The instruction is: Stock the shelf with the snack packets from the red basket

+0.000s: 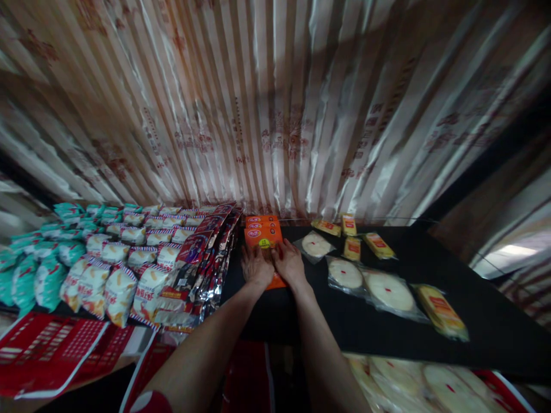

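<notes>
Several orange packets [262, 236] lie in an overlapping row on the black shelf surface, straight ahead of me. My left hand [257, 265] rests on the front packet with its fingers extended and somewhat spread. Beside it, my right hand [289, 263] lies on the same packet's right part, fingers stretched forward. The two thumbs come close together over the packet's middle, and much of the packet is hidden beneath the hands. Dark red foil bags [209, 252] stand in a leaning row just left of the packets.
White snack bags [145, 287] and teal bags [47, 283] fill the shelf's left side. Round flatbreads in clear bags [390, 289] and yellow packs [442, 310] lie to the right. Red baskets [51, 350] sit below the front edge. A pleated printed curtain [275, 115] hangs behind.
</notes>
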Motion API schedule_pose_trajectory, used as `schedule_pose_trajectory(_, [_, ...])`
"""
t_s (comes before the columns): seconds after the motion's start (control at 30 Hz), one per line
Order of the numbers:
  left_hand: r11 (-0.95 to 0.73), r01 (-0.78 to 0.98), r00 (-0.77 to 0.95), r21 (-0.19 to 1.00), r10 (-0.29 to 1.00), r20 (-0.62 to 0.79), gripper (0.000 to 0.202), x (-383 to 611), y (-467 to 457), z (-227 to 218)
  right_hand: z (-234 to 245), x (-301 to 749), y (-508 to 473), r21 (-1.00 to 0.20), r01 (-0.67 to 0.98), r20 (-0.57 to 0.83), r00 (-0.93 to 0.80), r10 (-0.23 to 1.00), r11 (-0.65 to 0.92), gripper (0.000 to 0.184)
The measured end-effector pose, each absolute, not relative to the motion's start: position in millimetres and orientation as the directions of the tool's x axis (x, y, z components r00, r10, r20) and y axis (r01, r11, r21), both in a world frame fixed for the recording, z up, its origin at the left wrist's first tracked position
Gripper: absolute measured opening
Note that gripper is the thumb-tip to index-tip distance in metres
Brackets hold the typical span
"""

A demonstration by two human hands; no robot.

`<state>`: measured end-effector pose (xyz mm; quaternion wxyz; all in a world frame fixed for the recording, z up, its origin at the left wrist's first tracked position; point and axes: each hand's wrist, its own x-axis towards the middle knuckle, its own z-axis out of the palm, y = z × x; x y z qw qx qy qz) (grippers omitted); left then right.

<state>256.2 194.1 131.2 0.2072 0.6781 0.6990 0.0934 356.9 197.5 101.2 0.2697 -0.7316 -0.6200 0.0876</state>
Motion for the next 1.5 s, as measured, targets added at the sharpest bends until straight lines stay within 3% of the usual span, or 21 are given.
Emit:
schedule_pose_trajectory(0.5, [0.021, 0.908, 0.03, 0.419, 0.993, -0.115, 0.052, 255, 193, 133, 96, 360, 202, -0.508, 0.856, 0.213, 0.235, 0.948, -0.098, 0.036])
schedule_pose_trajectory(0.8, [-0.003, 0.913, 0.056, 0.407, 0.991, -0.119, 0.052, 254, 191, 133, 94, 362, 204, -0.582, 0.808, 0.244, 0.28, 0.929, -0.091, 0.036])
schedule_pose_trajectory(1.0, [-0.017, 0.922, 0.061, 0.387, 0.993, -0.1, 0.053, 256, 187, 138, 97, 355, 198, -0.492, 0.87, 0.289, 0.196, 0.937, -0.031, 0.041])
schedule_pose_trajectory(1.17, [-0.044, 0.931, 0.086, 0.361, 0.991, -0.101, 0.051, 253, 188, 133, 98, 353, 199, -0.429, 0.903, 0.237, 0.11, 0.965, 0.002, 0.04])
schedule_pose_trajectory(1.5, [-0.111, 0.949, 0.143, 0.296, 0.986, -0.088, 0.053, 248, 188, 133, 90, 353, 200, -0.438, 0.894, 0.199, 0.196, 0.96, -0.091, 0.043])
